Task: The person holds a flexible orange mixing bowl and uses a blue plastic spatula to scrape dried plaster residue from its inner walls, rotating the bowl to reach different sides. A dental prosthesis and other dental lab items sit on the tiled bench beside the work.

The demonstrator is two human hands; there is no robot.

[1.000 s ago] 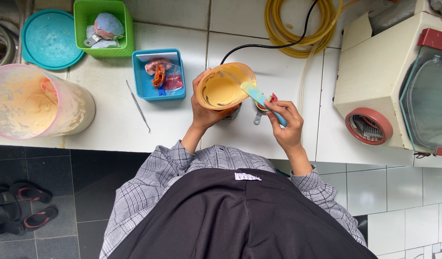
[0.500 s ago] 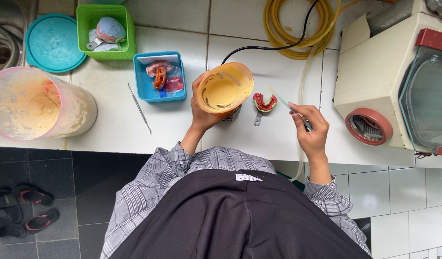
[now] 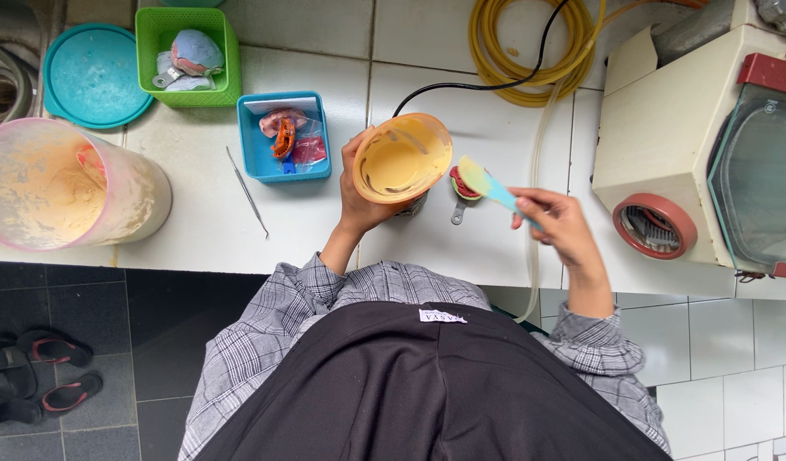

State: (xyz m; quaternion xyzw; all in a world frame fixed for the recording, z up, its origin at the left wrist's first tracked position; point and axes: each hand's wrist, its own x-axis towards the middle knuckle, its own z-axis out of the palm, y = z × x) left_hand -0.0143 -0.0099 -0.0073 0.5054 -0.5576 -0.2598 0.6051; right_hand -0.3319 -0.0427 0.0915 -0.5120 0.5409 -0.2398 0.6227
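Rising off the bench (image 3: pixel 205 230), the right hand (image 3: pixel 557 224) is now lifting one blue spatula (image 3: pixel 492 188), its paste-coated blade hovering beside one orange mixing bowl (image 3: pixel 401 159); fingers are closing round the handle. Wrapping the bowl from beneath, the left hand (image 3: pixel 359 196) is tilting it, showing yellowish paste inside. One red dental tray (image 3: pixel 461 186) is lying between both hands. Farther off, one blue basket (image 3: pixel 284 137) is holding dental casts, one green basket (image 3: pixel 186 55) more, and one pink jug (image 3: pixel 64 183) is lying sideways, smeared.

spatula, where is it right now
In the head view the spatula is in the right hand, just right of the orange bowl, its blade above the small impression tray.
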